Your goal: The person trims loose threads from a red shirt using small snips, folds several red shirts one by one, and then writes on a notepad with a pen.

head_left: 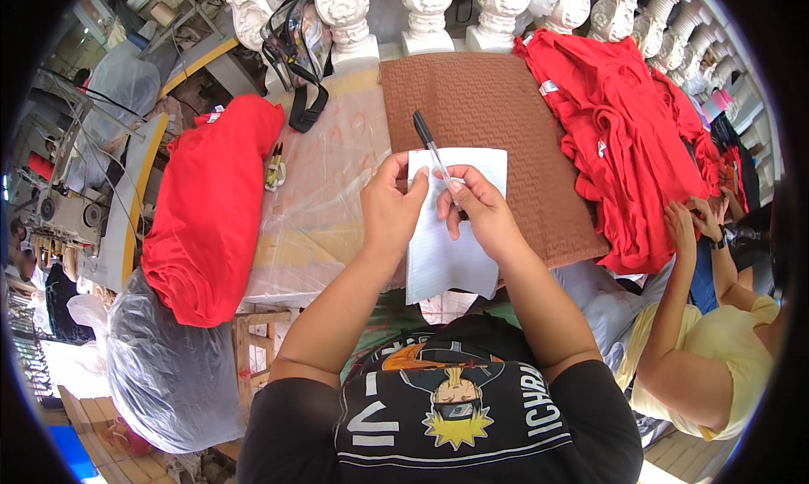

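In front of my chest, my left hand (pixel 393 204) is closed on the left edge of a white lined paper (pixel 447 269), thumb on top. Its lower part hangs past the table's near edge. A pen (pixel 425 132) with a clear barrel and a black cap slants over the paper, capped end pointing up and away. The fingers of my right hand (pixel 480 212) are bent round the pen's lower part, above the sheet. Beneath the paper's far half lies a brown textured mat (pixel 472 96). Part of the pen's lower end is hidden by my fingers.
Red garments (pixel 624 147) heap on the right, where a person in yellow (pixel 708 357) handles them. A red cloth bundle (pixel 211 214) and small thread snips (pixel 275 168) lie left. A clear bag (pixel 297 41) with black straps sits by white balusters (pixel 425 12). Sewing machines (pixel 76 214) stand far left.
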`<act>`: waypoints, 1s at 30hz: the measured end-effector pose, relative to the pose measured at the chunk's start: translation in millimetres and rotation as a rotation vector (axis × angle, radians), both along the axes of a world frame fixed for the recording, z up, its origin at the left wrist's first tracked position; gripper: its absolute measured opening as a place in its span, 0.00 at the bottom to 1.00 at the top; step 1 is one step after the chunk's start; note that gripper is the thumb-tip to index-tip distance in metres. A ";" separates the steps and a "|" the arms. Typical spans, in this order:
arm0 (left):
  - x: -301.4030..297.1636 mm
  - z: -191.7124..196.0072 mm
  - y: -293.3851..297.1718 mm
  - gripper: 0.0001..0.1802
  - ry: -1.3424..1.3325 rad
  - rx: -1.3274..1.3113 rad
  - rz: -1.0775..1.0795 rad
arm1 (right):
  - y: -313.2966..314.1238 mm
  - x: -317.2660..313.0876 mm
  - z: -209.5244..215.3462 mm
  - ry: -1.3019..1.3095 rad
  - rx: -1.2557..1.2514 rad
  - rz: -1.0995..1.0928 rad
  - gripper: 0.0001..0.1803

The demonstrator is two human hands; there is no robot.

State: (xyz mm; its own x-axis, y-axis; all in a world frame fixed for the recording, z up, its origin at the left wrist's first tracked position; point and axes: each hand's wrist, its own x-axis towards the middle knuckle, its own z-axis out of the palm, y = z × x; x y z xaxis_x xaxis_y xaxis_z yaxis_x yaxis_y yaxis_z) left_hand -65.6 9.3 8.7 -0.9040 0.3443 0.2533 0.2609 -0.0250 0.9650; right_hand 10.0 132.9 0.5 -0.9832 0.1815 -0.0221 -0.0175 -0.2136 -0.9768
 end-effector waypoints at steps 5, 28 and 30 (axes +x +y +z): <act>9.6 4.6 0.0 0.11 0.013 0.111 0.013 | 3.3 1.4 -1.6 0.016 0.039 0.029 0.13; 26.2 15.0 -11.2 0.12 0.657 0.095 0.128 | -5.1 25.4 34.4 0.154 0.810 0.063 0.11; 29.1 15.4 -10.3 0.12 0.583 0.121 0.122 | -6.7 24.9 35.6 0.161 0.876 0.040 0.11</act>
